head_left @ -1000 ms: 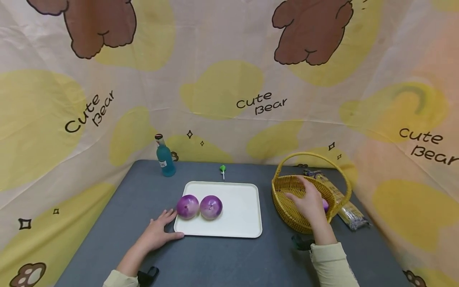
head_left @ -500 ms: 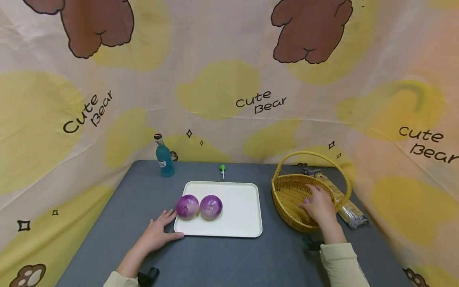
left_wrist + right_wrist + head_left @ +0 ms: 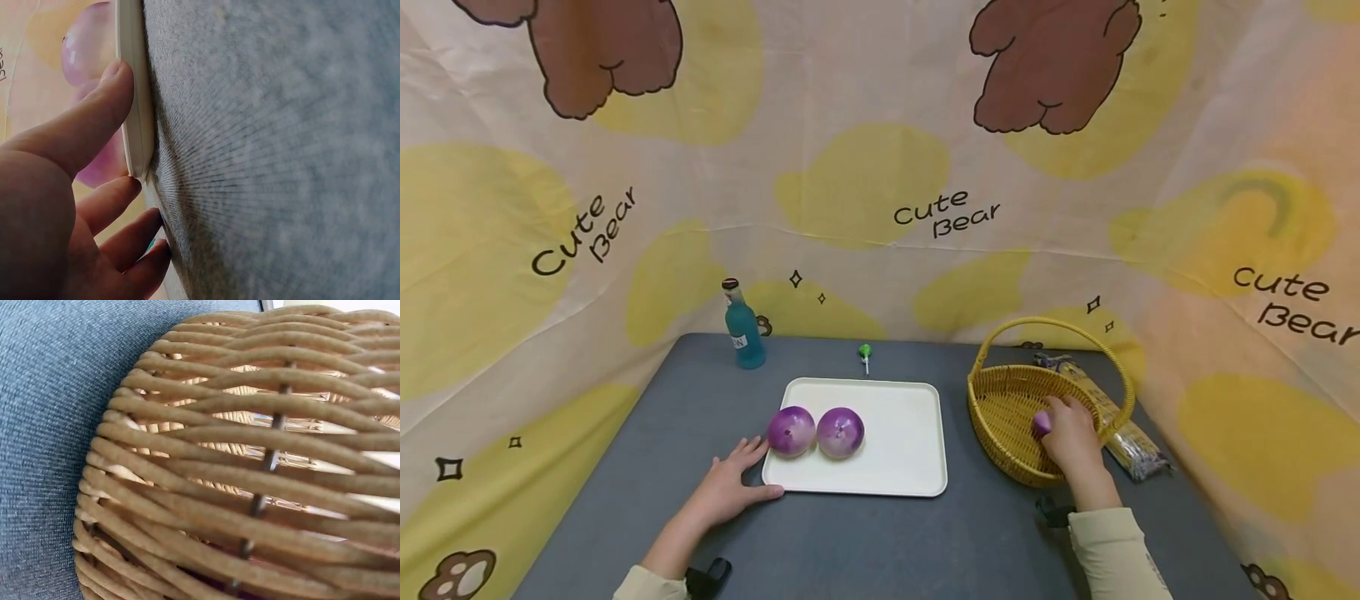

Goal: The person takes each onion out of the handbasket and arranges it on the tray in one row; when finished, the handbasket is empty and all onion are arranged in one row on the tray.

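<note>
A white tray (image 3: 902, 433) lies mid-table with two round purple-and-white, onion-like pieces (image 3: 792, 432) side by side at its left. My left hand (image 3: 730, 490) is spread at the tray's near left corner. Its thumb (image 3: 103, 106) touches the rim, and its fingers extend along the left side. To the right stands a yellow wicker basket (image 3: 1000, 429) with a tall handle. Reaching inside it, my right hand (image 3: 1073, 437) holds a small purple object (image 3: 1042, 422), mostly hidden by the fingers. The right wrist view shows only the basket's woven wall (image 3: 250, 456) close up.
A blue bottle (image 3: 745, 333) stands at the back left of the grey table (image 3: 880, 550). A green lollipop (image 3: 866, 356) lies behind the tray. Beside the basket on its right lies a long clear-and-yellow packet (image 3: 1135, 450). A printed cloth hangs behind.
My right hand has gone from hovering with spread fingers over the basket to gripping the purple object inside it, which now shows farther left. My left hand and the tray look unmoved.
</note>
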Tool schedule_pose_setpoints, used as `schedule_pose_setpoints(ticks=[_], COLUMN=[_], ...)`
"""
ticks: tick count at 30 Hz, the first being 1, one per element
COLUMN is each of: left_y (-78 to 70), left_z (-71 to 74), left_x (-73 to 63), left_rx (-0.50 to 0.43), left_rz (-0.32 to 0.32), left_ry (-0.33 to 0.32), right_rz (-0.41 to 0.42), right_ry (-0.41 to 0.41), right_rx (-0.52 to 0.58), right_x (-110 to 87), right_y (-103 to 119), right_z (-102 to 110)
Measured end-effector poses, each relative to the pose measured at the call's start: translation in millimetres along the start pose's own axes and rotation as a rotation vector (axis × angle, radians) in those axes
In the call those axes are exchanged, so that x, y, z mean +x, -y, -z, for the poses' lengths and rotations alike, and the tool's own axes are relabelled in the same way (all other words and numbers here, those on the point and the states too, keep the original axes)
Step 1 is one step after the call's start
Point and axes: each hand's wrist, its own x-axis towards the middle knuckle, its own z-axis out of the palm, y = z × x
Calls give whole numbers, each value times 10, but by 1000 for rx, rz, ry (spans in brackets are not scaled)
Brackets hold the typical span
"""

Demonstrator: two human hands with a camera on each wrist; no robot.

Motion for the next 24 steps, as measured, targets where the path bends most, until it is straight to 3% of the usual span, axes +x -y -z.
schedule_pose_setpoints(ticks=[10, 24], left_y=[-20, -56], left_z=[-1, 19], left_x=[-10, -33], left_rx=[10, 20], left_rz=[2, -11], left_ry=[-6, -7], right_rz=[-21, 100], right_ry=[-26, -145], right_rx=[29, 168], right_x=[-51, -208], right_y=[14, 408], right_z=[22, 306])
